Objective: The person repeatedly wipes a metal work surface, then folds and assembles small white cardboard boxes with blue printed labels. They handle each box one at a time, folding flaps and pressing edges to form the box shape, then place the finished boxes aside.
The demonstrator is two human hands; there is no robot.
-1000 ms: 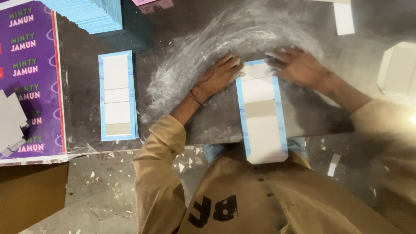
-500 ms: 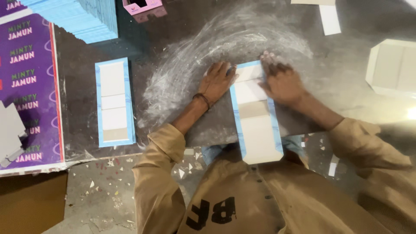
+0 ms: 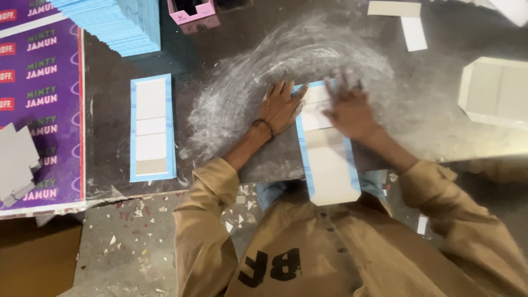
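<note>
A long blue-edged sheet with grey card panels [image 3: 329,165] lies on the dark table [image 3: 231,148] and hangs over its near edge. My left hand [image 3: 281,105] presses flat on the table at the sheet's upper left corner, fingers spread. My right hand [image 3: 351,110] lies flat on the sheet's upper part, blurred. Neither hand grips anything.
A second blue-edged sheet with card panels [image 3: 152,127] lies to the left. A stack of blue sheets [image 3: 118,22] and a pink box [image 3: 193,14] sit at the back. Purple printed sheets [image 3: 38,110] lie far left, grey card pieces [image 3: 495,91] at right. White smears cover the table.
My right hand has slid left from the table beside the sheet onto the sheet's top. My left hand stayed at the sheet's left edge.
</note>
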